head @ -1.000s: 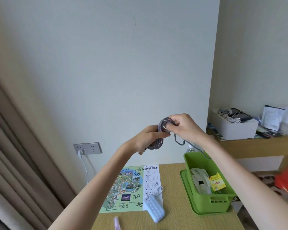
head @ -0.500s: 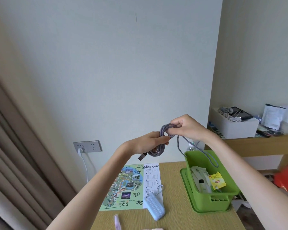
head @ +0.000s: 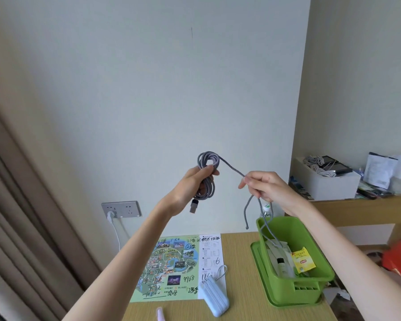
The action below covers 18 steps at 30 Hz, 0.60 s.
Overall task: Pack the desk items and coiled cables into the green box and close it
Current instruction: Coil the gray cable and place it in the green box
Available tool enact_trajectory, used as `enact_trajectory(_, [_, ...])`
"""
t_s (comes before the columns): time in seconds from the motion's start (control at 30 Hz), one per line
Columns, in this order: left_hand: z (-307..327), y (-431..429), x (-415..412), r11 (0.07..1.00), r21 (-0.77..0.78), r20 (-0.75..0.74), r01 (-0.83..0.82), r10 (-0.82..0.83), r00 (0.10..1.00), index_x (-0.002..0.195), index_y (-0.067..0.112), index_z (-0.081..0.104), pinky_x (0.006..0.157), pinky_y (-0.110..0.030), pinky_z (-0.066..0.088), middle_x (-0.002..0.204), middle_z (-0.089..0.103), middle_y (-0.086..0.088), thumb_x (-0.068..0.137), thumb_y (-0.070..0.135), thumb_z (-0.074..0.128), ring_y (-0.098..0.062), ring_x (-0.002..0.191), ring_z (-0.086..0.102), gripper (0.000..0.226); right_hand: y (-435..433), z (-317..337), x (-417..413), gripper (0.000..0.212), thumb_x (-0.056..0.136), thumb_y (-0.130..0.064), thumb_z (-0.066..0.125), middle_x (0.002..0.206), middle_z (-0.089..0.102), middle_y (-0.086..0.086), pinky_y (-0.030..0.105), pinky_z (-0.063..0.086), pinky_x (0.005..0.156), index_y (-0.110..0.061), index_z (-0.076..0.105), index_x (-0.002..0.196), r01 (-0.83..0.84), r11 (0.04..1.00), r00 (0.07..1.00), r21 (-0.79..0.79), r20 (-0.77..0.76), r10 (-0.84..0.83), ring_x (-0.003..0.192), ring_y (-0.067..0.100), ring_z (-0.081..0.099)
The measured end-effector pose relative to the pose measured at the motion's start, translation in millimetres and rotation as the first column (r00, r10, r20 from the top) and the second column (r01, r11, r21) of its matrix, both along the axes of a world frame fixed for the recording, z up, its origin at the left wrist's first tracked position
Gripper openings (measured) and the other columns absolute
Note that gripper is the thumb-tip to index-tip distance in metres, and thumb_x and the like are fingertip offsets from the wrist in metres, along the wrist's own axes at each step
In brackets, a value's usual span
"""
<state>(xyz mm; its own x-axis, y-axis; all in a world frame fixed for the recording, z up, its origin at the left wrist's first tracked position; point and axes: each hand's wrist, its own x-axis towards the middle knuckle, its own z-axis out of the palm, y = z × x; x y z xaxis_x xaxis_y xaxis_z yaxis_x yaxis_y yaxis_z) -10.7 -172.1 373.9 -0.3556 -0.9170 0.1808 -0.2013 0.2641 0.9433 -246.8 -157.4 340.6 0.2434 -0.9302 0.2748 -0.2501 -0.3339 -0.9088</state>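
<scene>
My left hand point(head: 196, 181) grips a coil of grey braided cable point(head: 207, 172) held up in front of the wall, its USB plug hanging below the hand. A free strand runs right from the coil to my right hand point(head: 263, 186), which pinches it; the rest of the strand hangs down into the green box point(head: 310, 287). The green box stands open on the wooden desk point(head: 239, 269) at the right, sitting on its green lid, with a yellow tea packet point(head: 302, 260) and white packets inside.
A map sheet point(head: 171, 267) lies on the desk with a light blue power bank point(head: 214, 297) at its right corner. A pink item point(head: 160, 315) shows at the bottom edge. A wall socket point(head: 121, 208) is at left, a cluttered shelf with a white box point(head: 326, 181) at right.
My hands have moved apart: the right hand left the coil and drew a strand out to the right, while the left hand keeps the coil raised.
</scene>
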Motion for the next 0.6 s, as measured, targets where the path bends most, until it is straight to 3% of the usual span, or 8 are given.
enact_trajectory(0.1, [-3, 0, -11, 1.0, 0.02, -0.107, -0.015, 0.017, 0.994, 0.108, 0.018, 0.067, 0.058, -0.027, 0.027, 0.082, 0.034, -0.007, 0.102, 0.035, 0.041, -0.013, 0.061, 0.033, 0.031, 2, 7, 16, 0.025, 0.101, -0.017, 0.047, 0.05, 0.04, 0.0, 0.011, 0.025, 0.042, -0.008, 0.069, 0.108, -0.057, 0.998, 0.998, -0.036, 0.002, 0.058, 0.042, 0.003, 0.031])
enact_trajectory(0.2, [-3, -1, -17, 0.997, 0.078, -0.185, 0.016, -0.001, 0.983, 0.113, 0.016, 0.068, 0.055, -0.024, 0.029, 0.08, 0.034, -0.006, 0.101, 0.034, 0.042, -0.012, 0.058, 0.034, 0.034, 4, 9, 25, 0.024, 0.101, -0.014, 0.048, 0.047, 0.038, 0.003, 0.008, 0.034, 0.046, -0.006, 0.07, 0.104, -0.071, 0.995, 0.997, -0.067, -0.031, 0.069, 0.041, 0.004, 0.03])
enact_trajectory(0.3, [-3, 0, -22, 0.991, 0.114, -0.235, 0.074, -0.046, 0.971, 0.113, 0.012, 0.068, 0.049, -0.016, 0.039, 0.065, 0.045, 0.003, 0.101, 0.032, 0.042, -0.008, 0.05, 0.043, 0.035, 4, 6, 27, 0.022, 0.099, -0.013, 0.051, 0.046, 0.039, 0.006, 0.006, 0.035, 0.05, -0.006, 0.071, 0.101, -0.06, 0.995, 0.998, -0.083, -0.014, 0.059, 0.042, 0.005, 0.032])
enact_trajectory(0.37, [-3, 1, -25, 0.986, 0.137, -0.254, 0.093, -0.056, 0.966, 0.113, 0.01, 0.067, 0.056, -0.016, 0.045, 0.059, 0.05, 0.006, 0.1, 0.033, 0.043, -0.01, 0.055, 0.053, 0.036, 2, 3, 26, 0.02, 0.098, -0.013, 0.054, 0.047, 0.045, 0.005, 0.009, 0.032, 0.051, -0.01, 0.074, 0.1, -0.063, 0.994, 0.998, -0.093, -0.011, 0.062, 0.045, 0.008, 0.034])
enact_trajectory(0.47, [-1, 1, -28, 0.982, 0.155, -0.311, 0.104, -0.051, 0.949, 0.113, 0.008, 0.067, 0.073, -0.026, 0.05, 0.059, 0.048, 0.004, 0.1, 0.033, 0.045, -0.016, 0.062, 0.06, 0.037, 0, -1, 25, 0.02, 0.096, -0.012, 0.058, 0.05, 0.054, 0.005, 0.026, 0.034, 0.062, -0.018, 0.076, 0.099, -0.063, 0.989, 0.998, -0.132, -0.005, 0.063, 0.056, 0.018, 0.04])
enact_trajectory(0.6, [2, 3, -31, 0.979, 0.174, -0.385, 0.103, -0.029, 0.922, 0.103, 0.009, 0.066, 0.052, -0.017, 0.047, 0.056, 0.053, 0.007, 0.1, 0.032, 0.044, -0.009, 0.049, 0.058, 0.032, -1, -3, 24, 0.02, 0.095, -0.014, 0.06, 0.054, 0.06, 0.007, 0.032, 0.033, 0.069, -0.023, 0.077, 0.098, -0.049, 0.987, 0.999, -0.156, 0.002, 0.05, 0.063, 0.025, 0.043])
